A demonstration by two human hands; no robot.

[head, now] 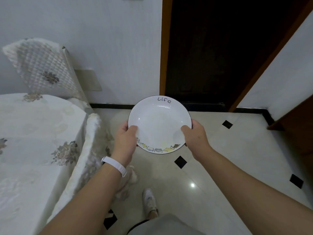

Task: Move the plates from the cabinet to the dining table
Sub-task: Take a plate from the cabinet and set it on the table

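Observation:
A white plate (159,122) with a thin dark rim, the word "life" at its far edge and small drawings along its near edge is held level in front of me, above the floor. My left hand (126,141) grips its left rim, thumb on top. My right hand (196,138) grips the right rim the same way. A white band sits on my left wrist. The dining table (33,133), under a white flowered cloth, fills the left side, its corner just left of my left hand. No cabinet is in view.
A chair (45,68) with a quilted white cover stands behind the table against the white wall. A dark open doorway (211,56) with a brown frame lies straight ahead. Brown wooden furniture (294,126) edges in at right. Glossy tiled floor (237,158) lies below, with my shoe (149,200) on it.

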